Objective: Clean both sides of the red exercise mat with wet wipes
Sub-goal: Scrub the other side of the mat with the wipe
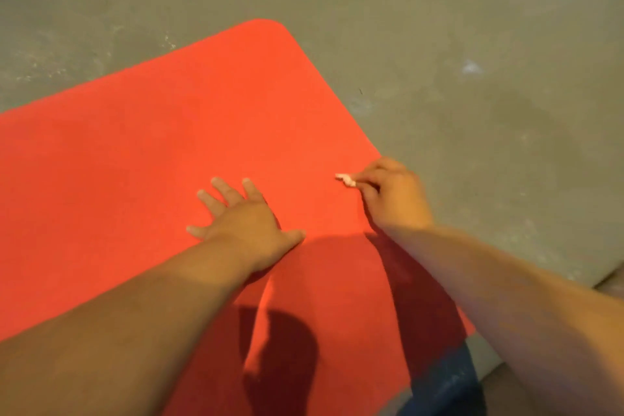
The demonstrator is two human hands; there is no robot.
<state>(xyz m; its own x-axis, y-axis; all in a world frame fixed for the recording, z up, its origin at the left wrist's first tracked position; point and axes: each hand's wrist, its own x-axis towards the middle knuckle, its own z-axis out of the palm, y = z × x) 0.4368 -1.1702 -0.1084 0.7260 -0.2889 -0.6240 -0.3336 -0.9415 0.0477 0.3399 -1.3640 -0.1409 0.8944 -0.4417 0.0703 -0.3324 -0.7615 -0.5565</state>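
Red exercise mat lies flat, round-cornered; left grip rests splayed on it, right grip pinches white wipe.

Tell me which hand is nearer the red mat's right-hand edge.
Right. The right hand sits at that edge of the red exercise mat, pinching a white wipe; the left hand lies flat further in on the mat.

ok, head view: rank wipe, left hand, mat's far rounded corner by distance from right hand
1. wipe, pinched by the right hand itself.
2. left hand, flat on the red mat, to its left.
3. far rounded corner, top of the view.
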